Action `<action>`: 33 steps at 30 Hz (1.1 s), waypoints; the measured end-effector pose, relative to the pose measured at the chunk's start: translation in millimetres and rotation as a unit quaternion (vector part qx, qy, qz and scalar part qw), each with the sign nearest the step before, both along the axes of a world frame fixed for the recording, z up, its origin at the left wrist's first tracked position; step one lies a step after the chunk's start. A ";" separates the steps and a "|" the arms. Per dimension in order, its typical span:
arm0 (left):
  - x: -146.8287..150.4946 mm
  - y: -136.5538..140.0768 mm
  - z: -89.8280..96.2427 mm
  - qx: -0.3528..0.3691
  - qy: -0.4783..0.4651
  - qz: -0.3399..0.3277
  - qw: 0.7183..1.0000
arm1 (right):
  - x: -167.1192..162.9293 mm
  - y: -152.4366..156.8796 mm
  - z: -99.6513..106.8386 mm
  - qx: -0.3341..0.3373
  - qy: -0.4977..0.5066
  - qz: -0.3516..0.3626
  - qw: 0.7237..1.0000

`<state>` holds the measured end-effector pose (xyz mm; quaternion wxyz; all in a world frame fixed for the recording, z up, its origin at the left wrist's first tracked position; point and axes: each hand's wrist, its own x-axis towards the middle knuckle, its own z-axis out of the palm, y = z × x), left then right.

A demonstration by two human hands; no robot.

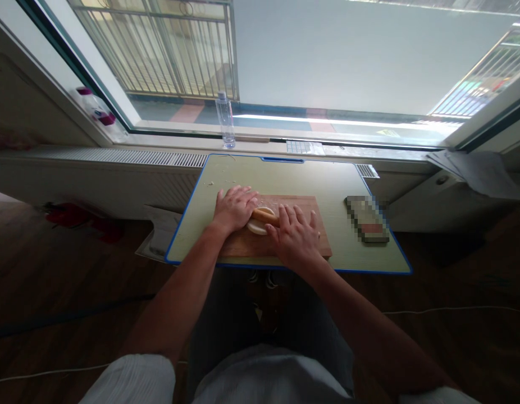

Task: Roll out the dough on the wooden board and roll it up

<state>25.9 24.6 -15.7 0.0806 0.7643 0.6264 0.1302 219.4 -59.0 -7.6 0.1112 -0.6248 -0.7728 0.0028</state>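
between left and right fingers (pixel 299 215), dough (pixel 256 227)

Dough (pixel 256 228): pale, flattened, roundish, is lying on the board (pixel 247 247) under the pin (pixel 265 216).
Pin: light brown, is resting across the dough, slanting slightly.
Board: brown, rectangular, is lying flat on the desk (pixel 327 179).

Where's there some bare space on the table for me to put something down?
On the table, try behind the wooden board, or the strip between the board and the pixelated flat thing on the right. Crumbs dot the far-left part. The board's middle is crowded: left hand, right hand, rolling pin and dough.
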 end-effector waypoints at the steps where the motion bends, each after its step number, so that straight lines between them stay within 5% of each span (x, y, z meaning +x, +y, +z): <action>1: -1.1 -0.1 -1.1 0.001 -0.002 -0.003 1.000 | -1.2 -3.9 -0.8 0.002 0.002 0.002 1.000; 17: -11.3 -17.2 -1.6 0.007 -0.020 -0.010 1.000 | -7.6 -37.5 -10.4 0.016 0.021 0.046 0.999; 33: -23.1 -68.3 -5.5 0.045 -0.026 0.033 0.998 | -8.5 -66.3 -19.6 0.044 0.038 0.089 0.994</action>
